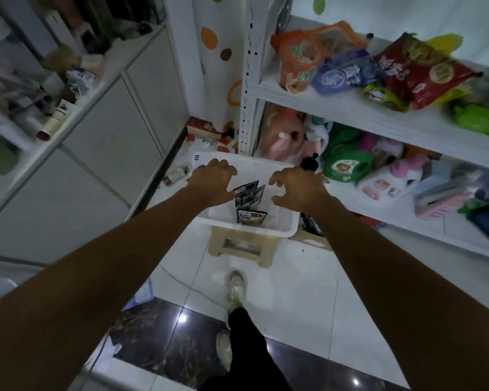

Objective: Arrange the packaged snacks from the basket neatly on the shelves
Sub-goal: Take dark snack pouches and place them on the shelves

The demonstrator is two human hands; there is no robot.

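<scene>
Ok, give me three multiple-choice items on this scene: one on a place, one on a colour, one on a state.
1. The basket stands on: A the upper shelf; B a beige stool; C the counter.
2. The packets in it are: A pink; B yellow; C black.
3. The left hand and right hand: A hold nothing; B both grip packets; C share a bottle.
Key: 1 B, stool legs show beneath it; 2 C, the wrappers are dark; 3 A, fingers spread above the basket, nothing in them.

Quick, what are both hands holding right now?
Left hand: open, holding nothing.
Right hand: open, holding nothing.
</scene>
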